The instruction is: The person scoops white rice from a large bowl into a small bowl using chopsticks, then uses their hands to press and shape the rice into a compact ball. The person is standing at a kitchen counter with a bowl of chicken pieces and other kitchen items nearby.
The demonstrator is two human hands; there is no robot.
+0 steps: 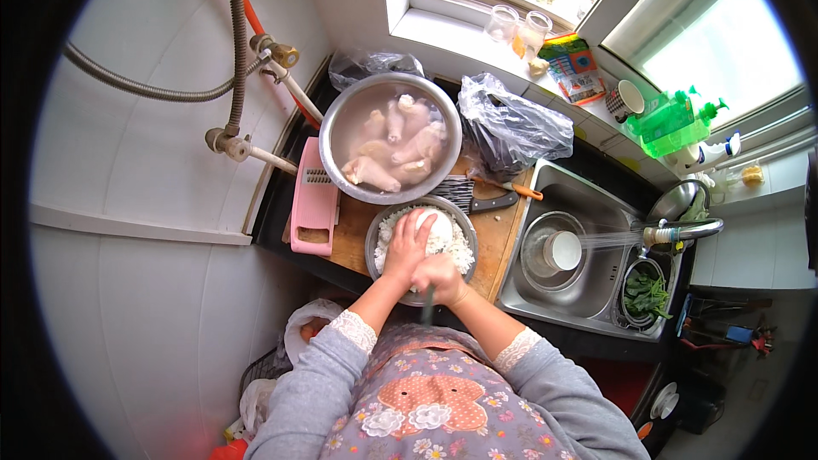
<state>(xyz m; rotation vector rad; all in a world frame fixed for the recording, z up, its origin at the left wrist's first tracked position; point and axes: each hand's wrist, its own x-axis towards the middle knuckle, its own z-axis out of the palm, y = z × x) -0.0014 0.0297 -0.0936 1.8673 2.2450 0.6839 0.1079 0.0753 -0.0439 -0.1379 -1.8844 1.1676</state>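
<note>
A metal bowl (pixel 473 230) of white, crumbly grated or chopped food stands before me on a wooden board. My left hand (pixel 407 252) presses, fingers spread, on a round white piece (pixel 436 230) in this bowl; the piece looks like a peeled vegetable. Right beside it, my right hand (pixel 441 279) is closed around a thin dark green handle (pixel 428 306) that points towards my apron. The tool's working end is hidden under my hands. Just behind stands a larger metal basin (pixel 327 140) with raw chicken drumsticks (pixel 396 140) in cloudy water.
A pink grater (pixel 313 204) lies left. Right of the bowls are a crinkle cutter (pixel 492 202) and an orange-handled peeler (pixel 525 191). Water runs from a faucet (pixel 690 230) onto a white bowl (pixel 563 250) in the sink (pixel 511 287). Plastic bags (pixel 511 121) lie behind; leafy greens (pixel 644 294) sit in a basket.
</note>
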